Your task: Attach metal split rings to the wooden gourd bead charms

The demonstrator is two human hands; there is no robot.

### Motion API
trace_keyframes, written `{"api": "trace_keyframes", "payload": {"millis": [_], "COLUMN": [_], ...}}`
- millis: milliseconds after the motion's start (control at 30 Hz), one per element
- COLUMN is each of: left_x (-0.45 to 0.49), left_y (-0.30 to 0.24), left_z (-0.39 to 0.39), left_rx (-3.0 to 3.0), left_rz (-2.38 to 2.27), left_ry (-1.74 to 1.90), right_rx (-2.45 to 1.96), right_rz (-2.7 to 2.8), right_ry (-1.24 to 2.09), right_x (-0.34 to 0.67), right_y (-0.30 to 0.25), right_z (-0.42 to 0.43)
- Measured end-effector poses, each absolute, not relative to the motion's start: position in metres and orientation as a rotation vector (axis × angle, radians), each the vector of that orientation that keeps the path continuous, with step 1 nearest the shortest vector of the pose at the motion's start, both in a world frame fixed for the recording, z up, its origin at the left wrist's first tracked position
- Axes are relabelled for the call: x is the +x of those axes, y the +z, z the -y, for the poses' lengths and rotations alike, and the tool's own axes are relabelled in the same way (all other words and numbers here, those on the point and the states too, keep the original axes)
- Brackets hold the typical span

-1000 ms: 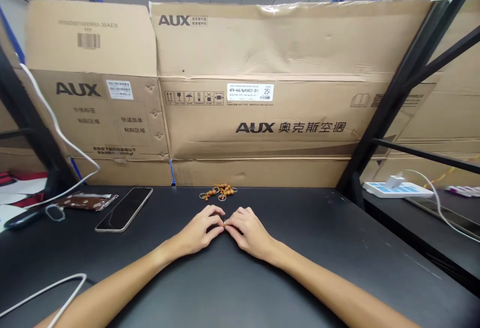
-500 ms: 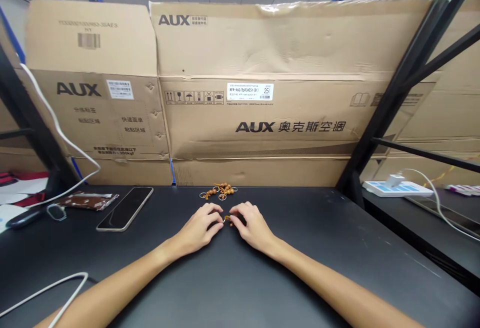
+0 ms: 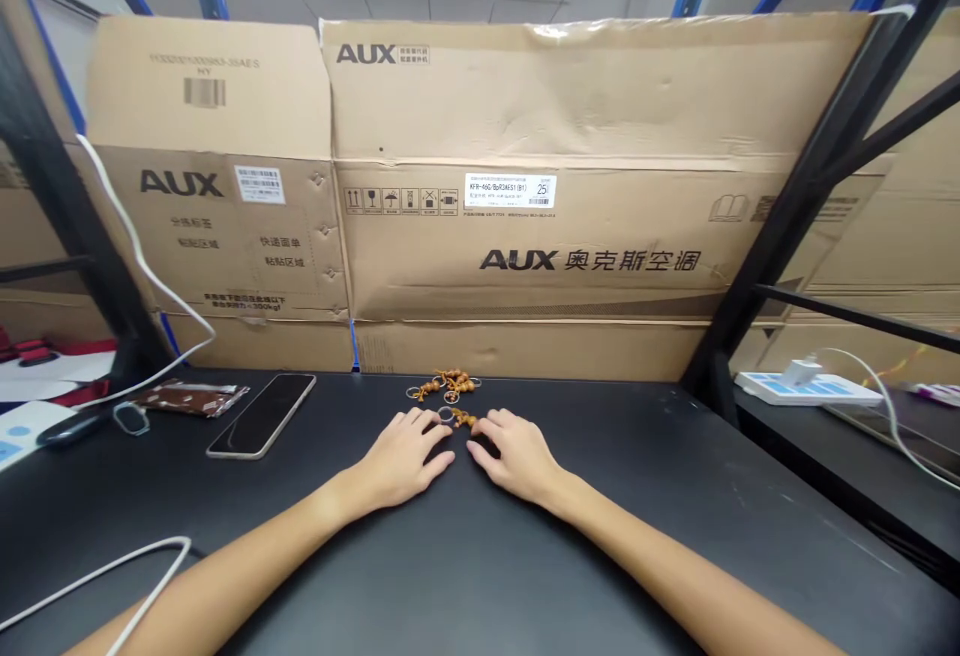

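A dark table [image 3: 480, 566] fills the lower view, with two cardboard boxes [image 3: 600, 136] [image 3: 225, 221] standing like a wall along its far edge; what they hold, if anything, cannot be seen. Both forearms reach in from the near edge and angle toward each other, palms down, the hands meeting near the middle of the far edge. The left hand [image 3: 405, 458] has its fingers bent and bunched side by side, the thumb spread away from them; the right hand [image 3: 516, 454] mirrors it, fingers curled and thumb apart from the forefinger. Toward the far left corner, a phone [image 3: 262, 416] lies slanted, dark screen up, beside a brown packet [image 3: 191, 398] whose contents are hidden. Close to the far edge sits a small heap of keychains [image 3: 454, 379]. One more keychain [image 3: 465, 420] lies just nearer than the heap, between the two sets of fingertips: a thin metal ring on the left side, orange-brown cord and rounded beads on the right. Whether either hand's fingertips touch it, I cannot tell.
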State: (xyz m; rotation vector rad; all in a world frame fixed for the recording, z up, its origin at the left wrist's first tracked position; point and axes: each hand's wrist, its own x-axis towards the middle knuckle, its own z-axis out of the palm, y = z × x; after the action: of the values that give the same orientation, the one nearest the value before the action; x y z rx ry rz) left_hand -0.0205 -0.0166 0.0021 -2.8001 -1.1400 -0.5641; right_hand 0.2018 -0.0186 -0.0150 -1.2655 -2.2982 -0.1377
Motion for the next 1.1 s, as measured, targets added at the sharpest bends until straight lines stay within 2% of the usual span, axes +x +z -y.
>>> {"api": "trace_keyframes", "payload": {"millis": [467,767,1100], "left_x": [-0.039,-0.040,-0.032], "left_y": [0.000,-0.005,-0.003], "left_z": [0.002,-0.003,0.015], "left_rx": [-2.958,-2.969,-3.016], "left_rz": [1.343,1.313,1.221], "left_ry": [-0.377,-0.244,-0.191], "right_rx": [-1.608,-1.399,-1.392], "right_rz": [2.463,2.596,2.583], "right_ry": [0.266,0.292,0.328], "right_x": [0.240,0.219,0.216], "right_y": [-0.017,-0.010,-0.006], "right_z": [-0.012,0.012,0.016]}}
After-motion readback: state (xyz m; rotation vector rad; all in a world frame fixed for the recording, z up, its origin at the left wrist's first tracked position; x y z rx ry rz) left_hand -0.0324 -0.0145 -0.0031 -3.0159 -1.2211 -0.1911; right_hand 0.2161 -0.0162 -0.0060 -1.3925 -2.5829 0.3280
